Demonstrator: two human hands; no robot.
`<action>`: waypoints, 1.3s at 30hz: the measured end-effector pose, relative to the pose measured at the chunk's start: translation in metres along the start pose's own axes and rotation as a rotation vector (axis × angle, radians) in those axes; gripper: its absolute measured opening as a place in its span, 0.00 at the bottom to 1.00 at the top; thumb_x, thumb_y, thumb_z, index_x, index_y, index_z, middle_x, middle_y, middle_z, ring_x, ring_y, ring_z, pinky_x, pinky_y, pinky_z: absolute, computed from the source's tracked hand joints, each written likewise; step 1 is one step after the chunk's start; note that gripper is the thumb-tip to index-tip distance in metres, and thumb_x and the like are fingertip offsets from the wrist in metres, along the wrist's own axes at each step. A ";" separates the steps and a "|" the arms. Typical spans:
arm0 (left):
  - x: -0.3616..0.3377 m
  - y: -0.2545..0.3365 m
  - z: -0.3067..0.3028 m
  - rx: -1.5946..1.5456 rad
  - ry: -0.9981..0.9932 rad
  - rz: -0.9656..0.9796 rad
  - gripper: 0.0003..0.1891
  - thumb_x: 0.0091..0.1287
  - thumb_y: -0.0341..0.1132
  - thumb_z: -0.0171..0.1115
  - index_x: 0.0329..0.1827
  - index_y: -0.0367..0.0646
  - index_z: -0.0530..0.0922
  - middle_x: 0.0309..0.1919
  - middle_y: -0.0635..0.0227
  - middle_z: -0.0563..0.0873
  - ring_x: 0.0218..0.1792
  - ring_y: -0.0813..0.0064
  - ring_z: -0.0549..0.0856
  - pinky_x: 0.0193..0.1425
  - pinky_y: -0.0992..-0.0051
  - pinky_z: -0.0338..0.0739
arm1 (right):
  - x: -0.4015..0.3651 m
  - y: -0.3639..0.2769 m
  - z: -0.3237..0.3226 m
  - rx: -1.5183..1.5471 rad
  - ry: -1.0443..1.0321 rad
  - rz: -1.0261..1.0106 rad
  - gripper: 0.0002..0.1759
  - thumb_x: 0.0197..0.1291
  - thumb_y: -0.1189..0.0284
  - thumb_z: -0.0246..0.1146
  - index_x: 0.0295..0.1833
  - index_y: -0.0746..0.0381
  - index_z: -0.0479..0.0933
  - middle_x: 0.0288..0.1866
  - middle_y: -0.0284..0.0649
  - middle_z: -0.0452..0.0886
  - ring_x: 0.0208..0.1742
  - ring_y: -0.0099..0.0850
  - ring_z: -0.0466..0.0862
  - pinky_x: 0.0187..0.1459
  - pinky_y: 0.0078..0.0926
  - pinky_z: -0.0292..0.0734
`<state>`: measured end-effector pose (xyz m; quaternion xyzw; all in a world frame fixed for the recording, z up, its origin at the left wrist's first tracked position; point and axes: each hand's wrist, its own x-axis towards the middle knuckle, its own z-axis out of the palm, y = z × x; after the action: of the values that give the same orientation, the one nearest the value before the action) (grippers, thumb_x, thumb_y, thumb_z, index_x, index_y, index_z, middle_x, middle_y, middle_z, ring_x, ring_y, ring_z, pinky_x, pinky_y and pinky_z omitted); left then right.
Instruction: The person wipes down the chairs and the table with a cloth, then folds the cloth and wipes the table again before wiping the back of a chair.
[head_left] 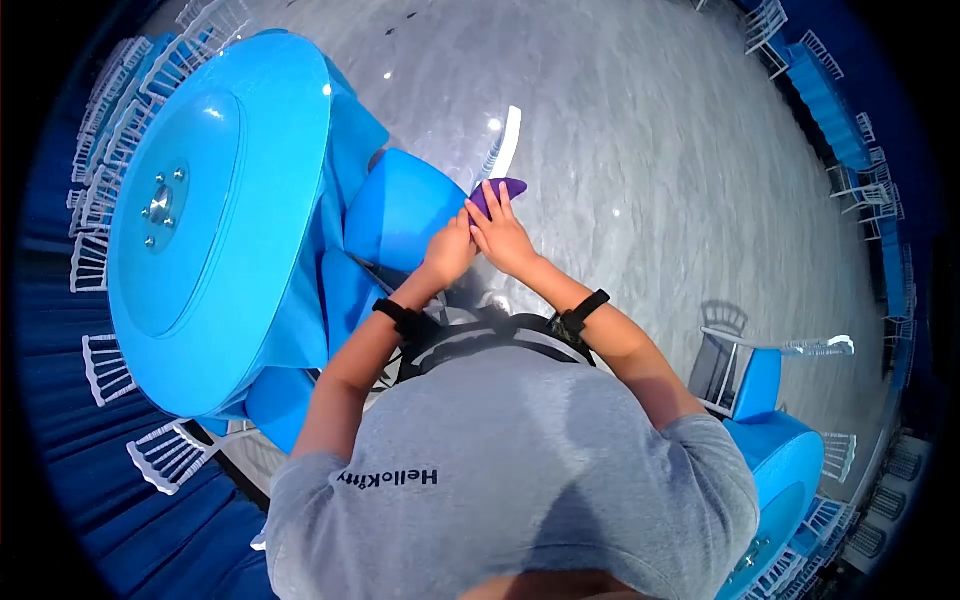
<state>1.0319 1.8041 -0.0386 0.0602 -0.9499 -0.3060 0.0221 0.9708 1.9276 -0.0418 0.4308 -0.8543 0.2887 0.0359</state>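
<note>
A purple piece [512, 187], perhaps cloth or a pad, lies at a white chair back [508, 140] in the upper middle. My right hand [503, 237] rests on it with fingers stretched and slightly apart. Close beside it, my left hand [452, 248] has its fingers drawn together at the right edge of a blue-covered seat [405, 208]; whatever it may grip is hidden. The two hands nearly touch at the fingertips.
A large round blue-covered table [285, 120] with a glass turntable [205, 150] stands at left, ringed by white chairs [108, 370]. Another blue table [775, 470] and a chair [760, 385] are at lower right. More tables and chairs line the far right.
</note>
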 end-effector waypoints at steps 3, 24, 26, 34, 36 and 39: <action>0.012 0.003 0.001 0.028 -0.042 -0.029 0.25 0.59 0.34 0.55 0.58 0.31 0.63 0.44 0.45 0.78 0.41 0.49 0.80 0.41 0.60 0.76 | 0.007 0.007 0.003 -0.051 0.040 -0.034 0.22 0.59 0.67 0.52 0.59 0.60 0.68 0.67 0.53 0.55 0.68 0.57 0.53 0.63 0.49 0.57; 0.165 0.000 0.028 -0.452 -0.301 -0.139 0.26 0.54 0.49 0.59 0.52 0.44 0.76 0.47 0.53 0.81 0.51 0.56 0.78 0.51 0.65 0.72 | 0.138 0.163 0.039 0.095 -0.135 0.202 0.13 0.53 0.68 0.51 0.34 0.63 0.79 0.48 0.44 0.77 0.64 0.43 0.65 0.59 0.41 0.66; 0.163 -0.007 0.034 -0.479 -0.319 -0.170 0.24 0.53 0.48 0.59 0.50 0.44 0.77 0.46 0.53 0.81 0.50 0.57 0.79 0.51 0.66 0.72 | 0.138 0.144 0.022 -0.018 -0.130 0.129 0.13 0.52 0.68 0.52 0.33 0.64 0.80 0.47 0.43 0.77 0.65 0.42 0.65 0.59 0.45 0.66; 0.088 -0.032 0.039 -0.448 -0.221 -0.031 0.20 0.51 0.35 0.62 0.47 0.36 0.75 0.36 0.56 0.82 0.38 0.64 0.80 0.44 0.69 0.74 | 0.091 0.071 0.008 -0.199 -0.139 0.013 0.14 0.51 0.66 0.53 0.30 0.62 0.82 0.42 0.39 0.80 0.63 0.37 0.67 0.65 0.51 0.53; 0.051 -0.030 0.023 -0.217 -0.321 -0.065 0.26 0.49 0.34 0.62 0.51 0.32 0.68 0.36 0.46 0.80 0.40 0.50 0.80 0.44 0.62 0.74 | 0.070 0.052 0.013 -0.071 -0.086 -0.035 0.13 0.51 0.66 0.54 0.27 0.60 0.81 0.33 0.39 0.82 0.55 0.37 0.74 0.64 0.49 0.55; -0.001 -0.017 -0.001 -0.051 -0.306 -0.152 0.27 0.49 0.35 0.63 0.51 0.31 0.67 0.38 0.44 0.80 0.40 0.47 0.79 0.44 0.58 0.73 | 0.053 0.009 0.004 -0.226 -0.266 -0.187 0.14 0.53 0.65 0.53 0.26 0.61 0.79 0.32 0.42 0.81 0.47 0.40 0.77 0.60 0.49 0.59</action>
<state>1.0349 1.7898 -0.0474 0.0839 -0.9268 -0.3364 -0.1443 0.9315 1.8923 -0.0326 0.5359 -0.8347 0.1269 -0.0023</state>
